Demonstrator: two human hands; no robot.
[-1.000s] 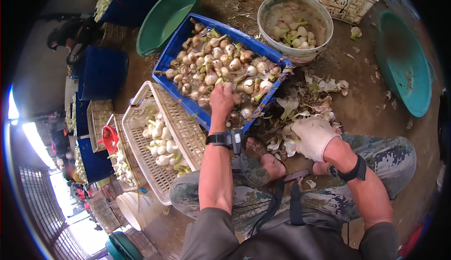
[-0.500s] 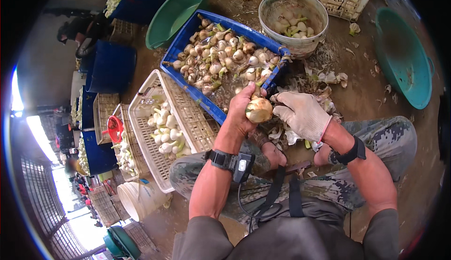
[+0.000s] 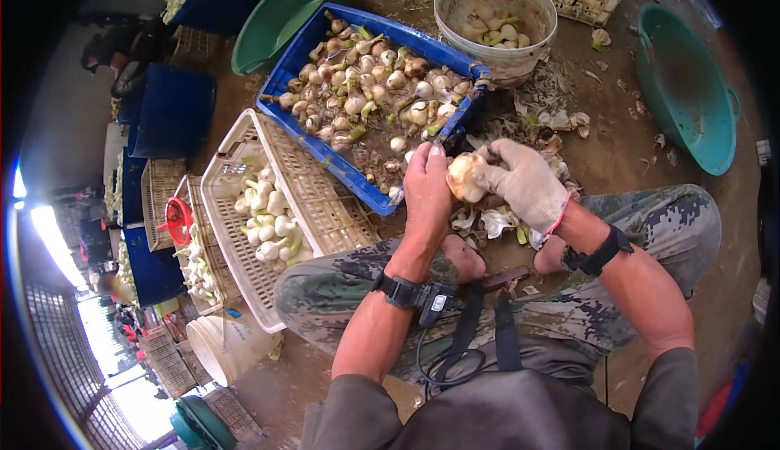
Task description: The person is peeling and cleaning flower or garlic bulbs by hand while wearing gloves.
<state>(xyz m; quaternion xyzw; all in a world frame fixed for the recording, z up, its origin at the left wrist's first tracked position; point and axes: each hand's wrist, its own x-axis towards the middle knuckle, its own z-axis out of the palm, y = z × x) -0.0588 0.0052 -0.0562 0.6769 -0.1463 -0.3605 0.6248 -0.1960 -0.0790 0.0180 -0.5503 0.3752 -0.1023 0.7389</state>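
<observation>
Head view: one garlic bulb (image 3: 464, 178), held in the gloved right hand (image 3: 525, 186), bare left hand (image 3: 427, 188) half-curled beside it (grip unclear); slack hold could drop it onto near peelings (image 3: 497, 222).

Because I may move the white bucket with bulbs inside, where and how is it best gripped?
Probably pinch the bucket by its rim, coming from the near right: it stands upright with a round, open mouth, while the blue crate is close on its left.
</observation>
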